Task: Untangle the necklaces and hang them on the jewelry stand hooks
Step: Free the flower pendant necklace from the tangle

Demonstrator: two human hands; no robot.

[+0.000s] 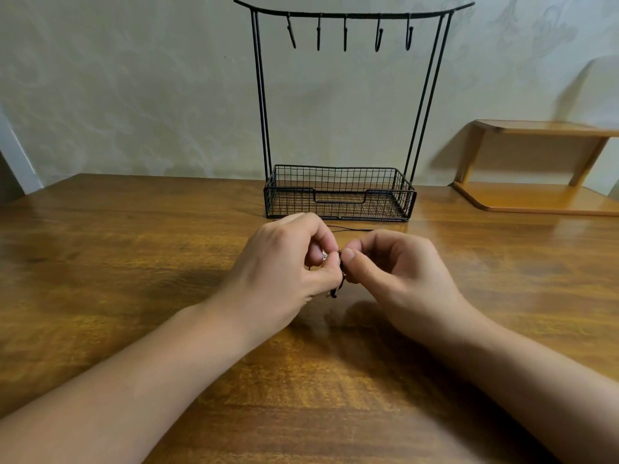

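Necklaces sit bunched between both hands just above the desk, a thin cord trailing toward the stand. Left hand pinches the tangle in a closed grip; right hand pinches it likewise. All five hooks hang bare.

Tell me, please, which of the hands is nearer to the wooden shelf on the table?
The right hand is nearer; the wooden shelf stands beyond it, to its right. The left hand sits farther left, in front of the jewelry stand.
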